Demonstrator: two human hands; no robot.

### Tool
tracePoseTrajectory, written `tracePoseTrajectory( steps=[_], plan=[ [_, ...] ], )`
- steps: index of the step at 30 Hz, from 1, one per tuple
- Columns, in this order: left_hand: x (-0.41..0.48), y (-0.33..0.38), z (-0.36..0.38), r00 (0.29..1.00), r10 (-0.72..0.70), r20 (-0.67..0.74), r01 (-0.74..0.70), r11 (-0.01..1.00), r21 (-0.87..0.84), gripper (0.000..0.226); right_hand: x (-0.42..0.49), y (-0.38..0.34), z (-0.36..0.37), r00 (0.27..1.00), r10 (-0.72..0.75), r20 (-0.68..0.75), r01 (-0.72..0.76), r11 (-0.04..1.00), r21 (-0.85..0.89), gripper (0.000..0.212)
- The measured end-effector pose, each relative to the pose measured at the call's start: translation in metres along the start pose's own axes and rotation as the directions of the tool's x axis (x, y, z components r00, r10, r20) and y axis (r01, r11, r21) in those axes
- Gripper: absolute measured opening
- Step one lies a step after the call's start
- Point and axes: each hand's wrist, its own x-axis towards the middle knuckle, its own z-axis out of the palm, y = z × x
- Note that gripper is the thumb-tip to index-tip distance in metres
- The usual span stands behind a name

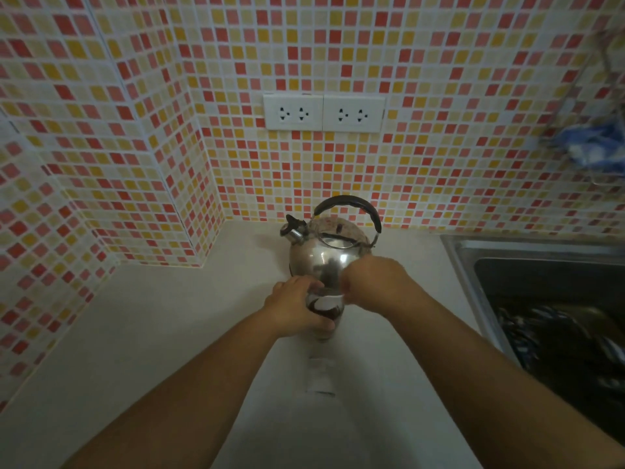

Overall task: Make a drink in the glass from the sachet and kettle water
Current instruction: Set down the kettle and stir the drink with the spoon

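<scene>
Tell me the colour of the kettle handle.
Black, on the kettle handle, best seen in the head view.

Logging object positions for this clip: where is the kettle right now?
In the head view, the kettle stands on the counter against the tiled wall, just behind both hands and left of the sink.

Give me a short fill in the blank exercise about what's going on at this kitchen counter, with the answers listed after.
1. The left hand is wrapped around the ____, which holds a dark liquid.
2. The steel kettle stands on the counter just ____ the glass, toward the tiled wall.
3. The sink lies to the person's ____.
4. The right hand is over the glass's ____.

Answers: glass; behind; right; rim
</scene>
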Motion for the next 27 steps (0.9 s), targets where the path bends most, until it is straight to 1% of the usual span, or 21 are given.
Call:
tracePoseTrajectory(
  steps=[2, 4, 6, 7, 9, 11, 13, 17, 21, 24, 27],
  plan=[
    [-0.001, 0.0, -0.001, 1.0, -0.017, 0.003, 0.017, 1.0, -0.006, 0.081, 0.008, -0.008, 0.002, 0.996, -0.039, 0.084, 0.038, 0.999, 0.015, 0.038],
    [-0.002, -0.001, -0.001, 1.0, -0.025, 0.009, 0.026, 0.999, -0.022, 0.078, 0.012, -0.011, 0.0, 0.988, -0.066, 0.143, 0.055, 0.995, 0.079, 0.042],
    [-0.003, -0.002, 0.0, 1.0, -0.029, 0.005, 0.029, 0.999, -0.04, 0.076, 0.013, -0.01, -0.001, 0.988, -0.119, 0.102, 0.1, 0.979, 0.178, 0.036],
    [-0.003, -0.002, 0.001, 1.0, -0.028, 0.002, 0.028, 0.998, -0.047, 0.077, 0.012, -0.008, 0.0, 0.989, -0.133, 0.065, 0.112, 0.959, 0.261, 0.033],
    [-0.004, -0.003, 0.003, 1.0, -0.024, -0.005, 0.023, 0.996, -0.083, 0.077, 0.01, -0.004, 0.005, 0.994, -0.112, -0.017, 0.108, 0.883, 0.457, 0.026],
    [-0.005, -0.004, 0.003, 1.0, -0.026, -0.014, 0.024, 0.99, -0.141, 0.077, 0.009, -0.002, 0.009, 0.993, -0.069, -0.095, 0.112, 0.813, 0.571, 0.019],
    [-0.006, -0.003, 0.004, 0.999, -0.031, -0.017, 0.028, 0.983, -0.182, 0.077, 0.013, -0.003, 0.016, 0.994, -0.047, -0.103, 0.1, 0.792, 0.602, 0.019],
    [-0.007, -0.004, 0.005, 0.999, -0.037, -0.017, 0.031, 0.971, -0.237, 0.076, 0.018, 0.003, 0.029, 0.993, 0.007, -0.118, 0.066, 0.792, 0.607, 0.018],
    [-0.008, -0.004, 0.005, 0.999, -0.042, -0.02, 0.036, 0.966, -0.257, 0.082, 0.019, 0.012, 0.04, 0.988, 0.035, -0.152, 0.069, 0.777, 0.625, 0.015],
    [-0.008, -0.005, 0.006, 0.999, -0.045, -0.022, 0.037, 0.96, -0.276, 0.078, 0.019, 0.008, 0.047, 0.984, 0.039, -0.171, 0.086, 0.742, 0.665, 0.014],
    [-0.008, -0.005, 0.006, 0.999, -0.044, -0.028, 0.035, 0.96, -0.279, 0.078, 0.021, 0.007, 0.049, 0.978, 0.069, -0.199, 0.081, 0.75, 0.656, 0.016]
  ],
)
